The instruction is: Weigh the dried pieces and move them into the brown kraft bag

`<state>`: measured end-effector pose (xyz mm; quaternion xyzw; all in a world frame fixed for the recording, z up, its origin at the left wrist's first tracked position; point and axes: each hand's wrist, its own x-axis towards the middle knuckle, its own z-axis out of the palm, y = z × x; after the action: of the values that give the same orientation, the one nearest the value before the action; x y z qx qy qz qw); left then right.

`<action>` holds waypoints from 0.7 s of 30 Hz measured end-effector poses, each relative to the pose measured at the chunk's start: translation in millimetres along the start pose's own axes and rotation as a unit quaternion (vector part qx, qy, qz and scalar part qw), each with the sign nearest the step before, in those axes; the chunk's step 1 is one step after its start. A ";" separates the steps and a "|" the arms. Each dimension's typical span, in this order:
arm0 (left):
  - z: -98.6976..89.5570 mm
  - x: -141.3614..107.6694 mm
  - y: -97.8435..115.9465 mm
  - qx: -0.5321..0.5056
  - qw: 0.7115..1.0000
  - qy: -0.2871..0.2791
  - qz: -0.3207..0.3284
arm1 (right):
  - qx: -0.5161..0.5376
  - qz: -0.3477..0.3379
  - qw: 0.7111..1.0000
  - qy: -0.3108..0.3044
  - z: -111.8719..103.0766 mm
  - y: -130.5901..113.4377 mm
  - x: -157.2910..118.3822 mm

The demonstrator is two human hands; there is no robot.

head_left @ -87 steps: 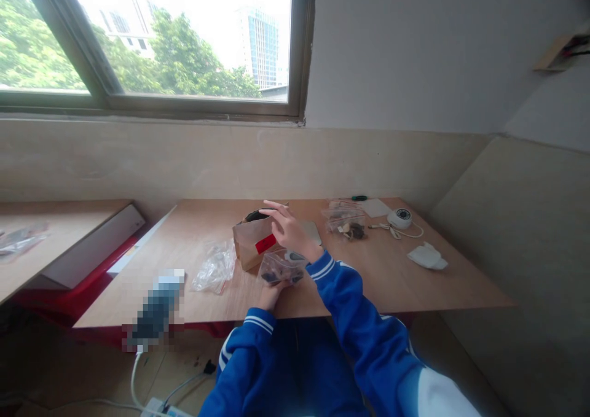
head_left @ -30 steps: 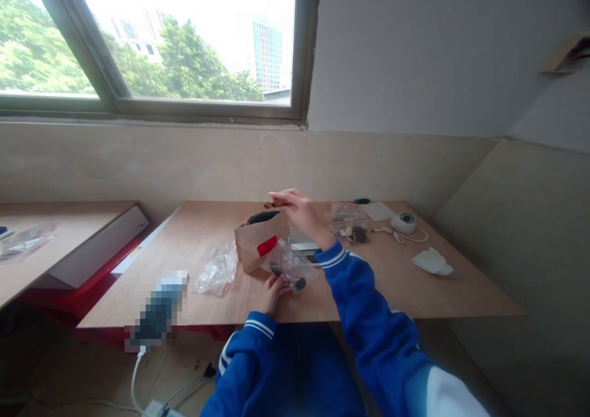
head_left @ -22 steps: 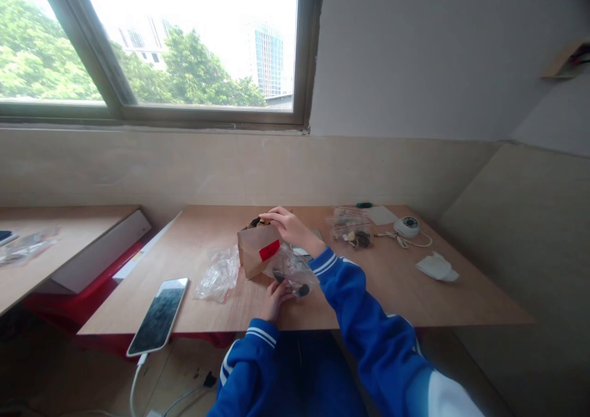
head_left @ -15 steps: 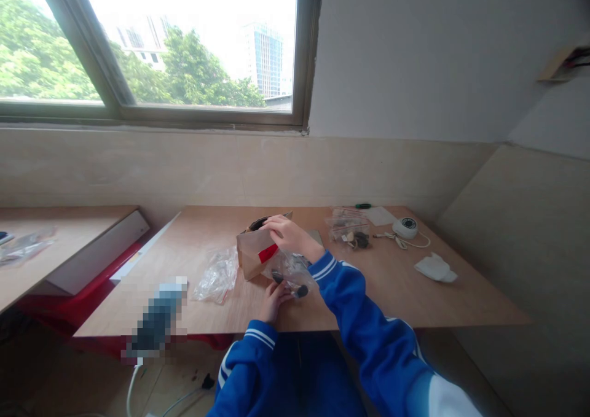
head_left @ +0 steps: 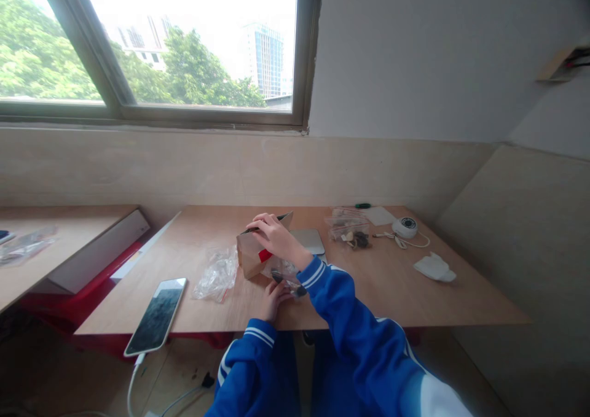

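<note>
A small brown cardboard box (head_left: pixel 251 254) with a red patch on its side stands on the table with its top open. My right hand (head_left: pixel 276 236) lies over the opening, fingers stretched across the rim; its fingertips are partly hidden at the far edge. Below it, my left hand (head_left: pixel 273 299) rests at the table's front, fingers closed on a clear plastic bag (head_left: pixel 288 271) with dark parts in it. My right forearm covers some of this bag.
A crumpled clear bag (head_left: pixel 216 276) lies left of the box, near a phone (head_left: pixel 157 319) with a cable at the table edge. A silver flat device (head_left: pixel 311 240) lies behind my right arm. Rightward are bagged parts (head_left: pixel 348 228), a dome camera (head_left: pixel 405 226) and white wrapping (head_left: pixel 434 268).
My right hand has moved a little left and farther over the box opening, covering the black thing seen there before. My right forearm shifted left, and the silver device shows more. My left hand stays put.
</note>
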<state>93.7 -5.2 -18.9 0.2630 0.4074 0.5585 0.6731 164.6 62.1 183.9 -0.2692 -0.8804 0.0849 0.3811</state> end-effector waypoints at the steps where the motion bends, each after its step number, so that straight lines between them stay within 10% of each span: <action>1: 0.2 -0.3 0.4 0.000 1.000 -0.001 -0.001 | 0.003 -0.001 1.000 0.006 0.2 1.2 0.0; 10: 3.7 -4.1 4.5 0.020 1.000 0.006 0.014 | 0.081 0.097 0.986 0.105 -25.6 3.6 -32.7; 21: 9.7 -6.7 9.6 0.067 0.995 -0.044 0.051 | 0.127 0.305 0.936 -0.120 -0.5 62.3 -146.3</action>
<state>96.4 -8.3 -4.3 0.3520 0.4000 0.5515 0.6418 273.0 35.6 70.7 -0.4622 -0.7771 0.3396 0.2591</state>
